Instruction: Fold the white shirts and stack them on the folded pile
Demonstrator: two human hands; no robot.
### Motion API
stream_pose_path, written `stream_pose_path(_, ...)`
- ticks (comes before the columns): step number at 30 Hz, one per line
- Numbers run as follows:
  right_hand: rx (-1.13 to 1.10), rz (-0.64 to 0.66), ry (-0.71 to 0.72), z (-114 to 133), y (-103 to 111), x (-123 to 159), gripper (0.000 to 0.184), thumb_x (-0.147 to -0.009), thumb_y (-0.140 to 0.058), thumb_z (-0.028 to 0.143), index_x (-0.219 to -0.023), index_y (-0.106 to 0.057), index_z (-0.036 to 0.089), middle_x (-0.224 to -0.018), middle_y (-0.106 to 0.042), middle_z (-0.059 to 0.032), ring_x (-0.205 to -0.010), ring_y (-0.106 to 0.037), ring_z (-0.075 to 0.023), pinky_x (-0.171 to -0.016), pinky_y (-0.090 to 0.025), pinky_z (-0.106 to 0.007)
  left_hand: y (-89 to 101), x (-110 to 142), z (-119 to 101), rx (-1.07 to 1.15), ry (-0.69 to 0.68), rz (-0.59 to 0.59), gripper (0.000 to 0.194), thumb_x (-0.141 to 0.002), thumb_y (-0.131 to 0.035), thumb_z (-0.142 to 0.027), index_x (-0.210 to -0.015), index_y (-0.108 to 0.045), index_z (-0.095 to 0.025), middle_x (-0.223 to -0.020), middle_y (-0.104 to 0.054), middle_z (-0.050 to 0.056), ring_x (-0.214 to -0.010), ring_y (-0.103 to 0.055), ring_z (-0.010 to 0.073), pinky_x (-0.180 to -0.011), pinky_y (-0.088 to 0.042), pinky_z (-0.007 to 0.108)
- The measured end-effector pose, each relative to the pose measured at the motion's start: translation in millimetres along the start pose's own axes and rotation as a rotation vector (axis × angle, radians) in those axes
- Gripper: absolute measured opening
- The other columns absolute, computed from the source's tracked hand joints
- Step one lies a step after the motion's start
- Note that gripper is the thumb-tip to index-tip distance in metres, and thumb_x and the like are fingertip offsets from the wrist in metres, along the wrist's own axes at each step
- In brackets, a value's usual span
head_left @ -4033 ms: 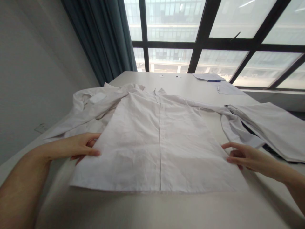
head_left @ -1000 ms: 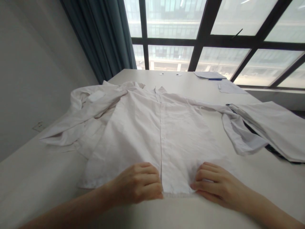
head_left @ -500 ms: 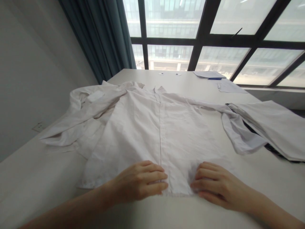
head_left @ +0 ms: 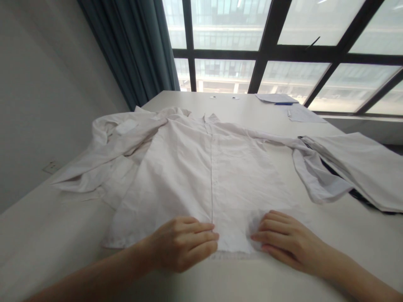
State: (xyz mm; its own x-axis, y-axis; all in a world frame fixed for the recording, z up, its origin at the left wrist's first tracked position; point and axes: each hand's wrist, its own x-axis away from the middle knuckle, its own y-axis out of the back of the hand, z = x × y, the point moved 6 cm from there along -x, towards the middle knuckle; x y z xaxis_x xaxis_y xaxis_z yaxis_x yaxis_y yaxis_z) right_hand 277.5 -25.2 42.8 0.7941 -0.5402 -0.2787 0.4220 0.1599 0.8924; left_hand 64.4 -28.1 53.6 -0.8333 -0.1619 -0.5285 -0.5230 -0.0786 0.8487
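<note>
A white button-up shirt [head_left: 185, 167] lies front side up on the table, its collar away from me and its hem towards me. My left hand [head_left: 185, 243] is closed on the front edge near the bottom of the button placket, fingertips pressed together on the cloth. At the hem further right, my right hand [head_left: 283, 241] has its fingers curled round the fabric, which bunches beside them. Between the hands the front layer's hem sits slightly raised, with a strip of the back layer showing below it. The thumbs are mostly hidden.
More white cloth [head_left: 115, 126] lies rumpled under the shirt's sleeve on the left. On the right, a white fabric piece with dark edges [head_left: 362, 167] touches the other sleeve. Papers [head_left: 273, 98] and a blue object [head_left: 283, 103] lie at the white table's far end, near the windows.
My left hand has shifted slightly left and the front hem between the hands has risen a little, showing the layer beneath. My right hand has barely moved.
</note>
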Motion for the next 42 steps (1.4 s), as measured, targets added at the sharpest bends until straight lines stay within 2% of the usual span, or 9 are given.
stream_pose_path(6,0.118,-0.220,-0.207,-28,18,10,0.025,-0.095,-0.050,0.017,-0.114,-0.066,0.022,-0.094,-0.070,-0.0074,-0.089,-0.064,-0.0198,-0.080,-0.052,-0.035,2.4,-1,-2,0.003,-0.033,-0.015,0.028,-0.101,-0.040,-0.013,-0.094,-0.067,-0.014,-0.097,-0.077,0.003,-0.090,-0.073,0.0171,-0.069,-0.054,0.026)
stream_pose_path(10,0.230,-0.396,-0.438,-57,40,30,0.022,-0.095,-0.049,0.023,-0.108,-0.067,0.023,-0.097,-0.071,-0.0087,-0.091,-0.065,-0.0240,-0.080,-0.052,-0.040,3.9,-1,0,0.017,-0.039,-0.035,0.021,-0.099,-0.048,-0.018,-0.089,-0.066,-0.015,-0.094,-0.077,0.002,-0.087,-0.073,0.0144,-0.072,-0.055,0.023)
stream_pose_path(14,0.265,-0.437,-0.674,-91,51,52,0.026,-0.093,-0.048,0.033,-0.109,-0.065,0.021,-0.093,-0.070,-0.0097,-0.085,-0.066,-0.0251,-0.077,-0.053,-0.041,17.5,4,19,-0.080,0.022,-0.034,0.018,-0.098,-0.047,-0.016,-0.093,-0.064,-0.015,-0.084,-0.076,0.001,-0.085,-0.072,0.0140,-0.074,-0.055,0.023)
stream_pose_path(17,0.228,-0.423,-0.766,-109,47,62,0.033,-0.092,-0.047,0.040,-0.110,-0.063,0.018,-0.089,-0.069,-0.0100,-0.078,-0.065,-0.0241,-0.073,-0.053,-0.039,42.0,17,54,-0.374,0.223,-0.070,0.013,-0.097,-0.049,-0.015,-0.098,-0.063,-0.016,-0.088,-0.074,0.001,-0.084,-0.071,0.0142,-0.078,-0.054,0.023)
stream_pose_path(21,0.113,-0.394,-0.824,-120,34,66,0.039,-0.091,-0.046,0.048,-0.109,-0.064,0.018,-0.085,-0.069,-0.0083,-0.070,-0.064,-0.0209,-0.066,-0.051,-0.034,76.3,51,110,-0.741,0.733,-0.031,0.022,-0.099,-0.045,-0.030,-0.108,-0.061,-0.017,-0.102,-0.067,0.001,-0.097,-0.066,0.0196,-0.079,-0.054,0.027)
stream_pose_path(26,0.113,-0.434,-0.884,-125,31,72,0.044,-0.090,-0.045,0.052,-0.114,-0.063,0.019,-0.086,-0.069,-0.0080,-0.066,-0.060,-0.0199,-0.062,-0.048,-0.032,86.0,98,154,-0.651,1.268,0.035,0.025,-0.096,-0.043,-0.031,-0.112,-0.056,-0.017,-0.109,-0.060,0.010,-0.101,-0.061,0.0269,-0.080,-0.052,0.035)
stream_pose_path(34,0.000,-0.389,-0.949,-123,32,69,0.041,-0.080,-0.057,0.049,-0.109,-0.064,0.022,-0.076,-0.066,-0.0035,-0.058,-0.054,-0.0180,-0.059,-0.046,-0.032,80.5,106,163,-0.421,1.319,-0.060,0.033,-0.093,-0.043,-0.028,-0.121,-0.054,-0.016,-0.095,-0.062,0.005,-0.086,-0.059,0.0206,-0.078,-0.046,0.029)
stream_pose_path(39,-0.132,-0.482,-0.995,-117,34,69,0.043,-0.078,-0.060,0.052,-0.109,-0.065,0.022,-0.082,-0.066,-0.0037,-0.064,-0.061,-0.0179,-0.060,-0.046,-0.029,89.6,101,154,-0.460,1.417,-0.058,0.038,-0.093,-0.045,-0.034,-0.128,-0.057,-0.022,-0.086,-0.066,0.002,-0.077,-0.060,0.0207,-0.070,-0.043,0.028)
stream_pose_path(42,-0.214,-0.559,-1.025,-119,37,71,0.044,-0.079,-0.061,0.054,-0.109,-0.065,0.022,-0.088,-0.066,-0.0044,-0.066,-0.063,-0.0171,-0.060,-0.045,-0.027,96.5,105,154,-0.398,1.509,-0.146,0.039,-0.093,-0.046,-0.036,-0.127,-0.061,-0.024,-0.078,-0.067,0.001,-0.069,-0.060,0.0187,-0.063,-0.041,0.025)
